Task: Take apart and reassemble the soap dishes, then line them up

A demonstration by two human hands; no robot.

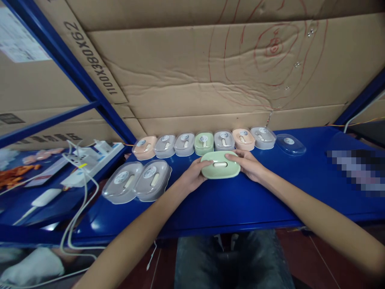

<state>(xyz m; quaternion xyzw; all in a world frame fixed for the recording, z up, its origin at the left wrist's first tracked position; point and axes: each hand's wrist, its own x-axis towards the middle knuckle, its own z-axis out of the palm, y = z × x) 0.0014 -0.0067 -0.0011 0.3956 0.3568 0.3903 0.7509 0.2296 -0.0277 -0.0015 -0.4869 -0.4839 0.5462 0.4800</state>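
Observation:
Both hands hold a pale green oval plastic box (220, 165) with a cream latch on its lid, just above the blue table (228, 204). My left hand (194, 173) grips its left end and my right hand (249, 164) grips its right end. Behind it, along the cardboard wall, stands a row of several similar boxes (204, 143) in peach, grey and green under clear lids. Two grey boxes with clear lids (138, 180) lie to the left of my left hand. A loose clear lid (290, 143) rests at the right end of the row.
A white power strip with cables (87, 158) lies on the left beyond a blue metal frame (75, 68). Cardboard sheets (225, 68) form the back wall. My knees in dark trousers (228, 261) show under the table's front edge.

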